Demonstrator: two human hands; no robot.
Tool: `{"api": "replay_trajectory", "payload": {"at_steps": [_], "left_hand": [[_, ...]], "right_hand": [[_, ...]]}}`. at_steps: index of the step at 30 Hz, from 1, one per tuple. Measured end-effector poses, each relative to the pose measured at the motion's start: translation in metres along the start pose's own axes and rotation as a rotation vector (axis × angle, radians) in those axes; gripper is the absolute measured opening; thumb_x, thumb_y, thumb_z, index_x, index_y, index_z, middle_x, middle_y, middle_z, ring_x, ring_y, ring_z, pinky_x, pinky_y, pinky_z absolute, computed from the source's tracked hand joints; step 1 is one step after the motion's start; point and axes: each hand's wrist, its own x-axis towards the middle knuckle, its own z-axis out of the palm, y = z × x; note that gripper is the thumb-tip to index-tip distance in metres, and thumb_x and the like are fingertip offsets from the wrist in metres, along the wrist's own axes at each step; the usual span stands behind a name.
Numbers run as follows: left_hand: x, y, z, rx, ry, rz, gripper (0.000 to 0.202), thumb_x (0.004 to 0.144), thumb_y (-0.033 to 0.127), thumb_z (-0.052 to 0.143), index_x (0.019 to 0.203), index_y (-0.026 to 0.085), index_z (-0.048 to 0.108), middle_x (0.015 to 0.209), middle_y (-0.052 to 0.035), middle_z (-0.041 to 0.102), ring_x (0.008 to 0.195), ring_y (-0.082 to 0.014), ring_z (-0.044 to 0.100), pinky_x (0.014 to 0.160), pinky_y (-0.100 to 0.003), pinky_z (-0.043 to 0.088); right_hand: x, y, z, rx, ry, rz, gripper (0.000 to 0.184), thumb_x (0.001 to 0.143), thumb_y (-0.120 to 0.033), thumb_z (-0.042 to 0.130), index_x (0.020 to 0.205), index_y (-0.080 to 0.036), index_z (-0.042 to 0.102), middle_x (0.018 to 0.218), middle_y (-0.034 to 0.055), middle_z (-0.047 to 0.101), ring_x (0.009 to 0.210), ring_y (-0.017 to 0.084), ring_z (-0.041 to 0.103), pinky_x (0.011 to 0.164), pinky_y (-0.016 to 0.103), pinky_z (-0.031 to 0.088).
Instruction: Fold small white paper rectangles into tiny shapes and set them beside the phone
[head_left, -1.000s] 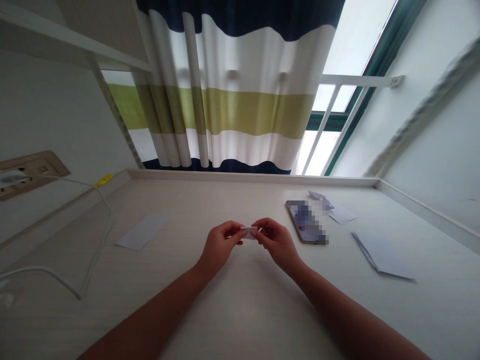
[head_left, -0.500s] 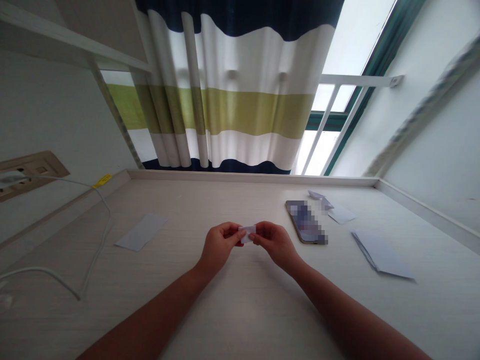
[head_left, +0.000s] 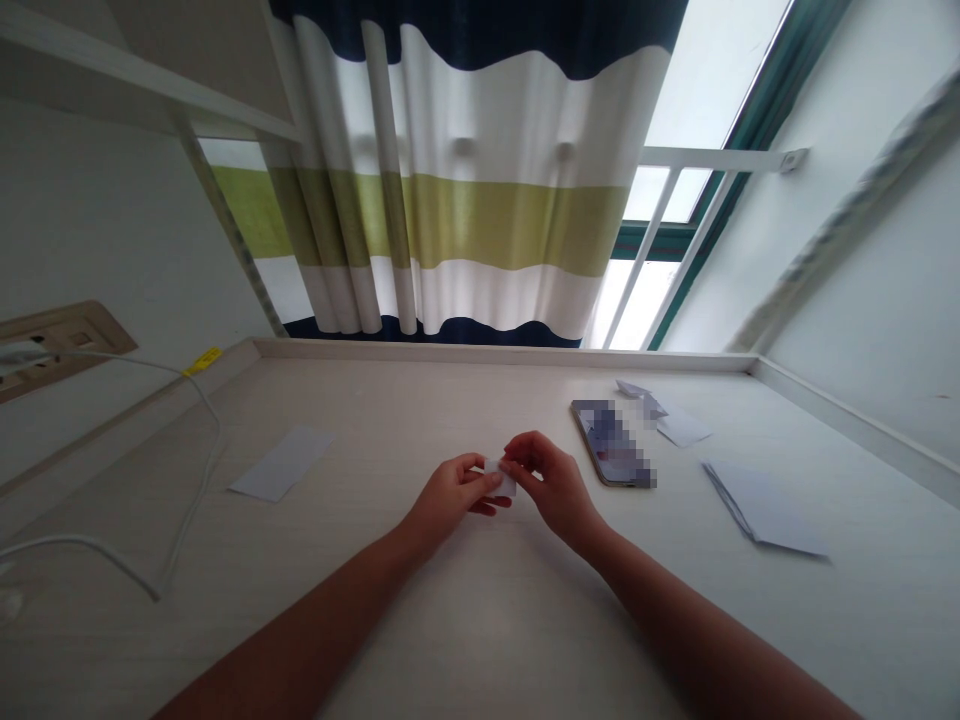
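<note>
Between my hands, above the pale table (head_left: pixel 360 400), is a small folded piece of white paper (head_left: pixel 505 487). My left hand (head_left: pixel 457 492) grips its left side, thumb on top and fingers underneath. At the paper's upper right edge, my right hand (head_left: pixel 547 475) pinches with thumb and forefinger. The fingers partly cover the paper, so its folds cannot be made out. To the right of my right hand lies a phone (head_left: pixel 607 440), its screen blurred out.
A single white sheet (head_left: pixel 283 463) lies at the left. On the right are a stack of white paper (head_left: pixel 765 508), a folded paper piece (head_left: pixel 643 398) and a loose sheet (head_left: pixel 682 425). A white cable (head_left: pixel 214 430) runs from the wall socket (head_left: pixel 67 340) across the table's left side.
The paper has tilted between my hands. My left hand has shifted slightly down and right, its lower fingers reaching out under the paper; my right hand has risen to the upper edge.
</note>
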Motion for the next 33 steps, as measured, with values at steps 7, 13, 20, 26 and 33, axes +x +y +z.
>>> {"api": "replay_trajectory", "payload": {"at_steps": [7,13,20,26,33], "left_hand": [[0.001,0.0,-0.003,-0.035,0.029,0.052,0.022,0.067,0.032,0.064,0.073,0.015,0.05,0.066,-0.0019,0.065,0.064,-0.0168,0.066,0.058,-0.025,0.049],[0.0,0.002,-0.006,-0.161,0.08,0.1,0.019,0.069,0.027,0.062,0.073,0.016,0.048,0.065,0.0,0.065,0.064,-0.0135,0.063,0.066,-0.03,0.052],[0.0,0.003,-0.008,-0.152,-0.056,0.126,0.014,0.072,0.025,0.059,0.075,0.015,0.05,0.075,-0.0031,0.065,0.076,-0.0165,0.064,0.073,-0.032,0.051],[0.001,0.003,-0.012,-0.119,-0.065,0.144,0.011,0.073,0.024,0.059,0.072,0.013,0.057,0.074,-0.0028,0.063,0.074,-0.0144,0.061,0.07,-0.027,0.05],[0.001,0.004,-0.011,-0.076,-0.003,0.174,0.021,0.066,0.021,0.065,0.083,0.013,0.058,0.073,-0.0019,0.062,0.067,-0.0123,0.059,0.069,-0.028,0.05]], "right_hand": [[-0.002,-0.009,-0.002,-0.119,-0.083,-0.098,0.013,0.073,-0.02,0.059,0.086,-0.02,0.057,0.081,0.0023,0.059,0.069,0.013,0.057,0.061,0.026,0.049],[-0.001,-0.01,-0.004,-0.165,-0.145,-0.141,0.01,0.072,-0.023,0.062,0.081,-0.02,0.06,0.084,0.0039,0.061,0.071,0.015,0.058,0.064,0.03,0.051],[0.002,-0.007,-0.008,-0.143,-0.1,-0.11,0.006,0.073,-0.019,0.06,0.08,-0.019,0.061,0.078,0.003,0.063,0.069,0.014,0.061,0.062,0.029,0.051],[0.003,-0.008,-0.012,-0.17,-0.101,-0.136,0.007,0.073,-0.019,0.06,0.08,-0.018,0.062,0.079,0.0039,0.063,0.069,0.014,0.06,0.065,0.029,0.051],[0.004,-0.007,-0.012,-0.072,-0.111,-0.084,0.014,0.072,-0.023,0.062,0.085,-0.019,0.061,0.082,0.0047,0.063,0.074,0.016,0.061,0.07,0.033,0.052]]}}
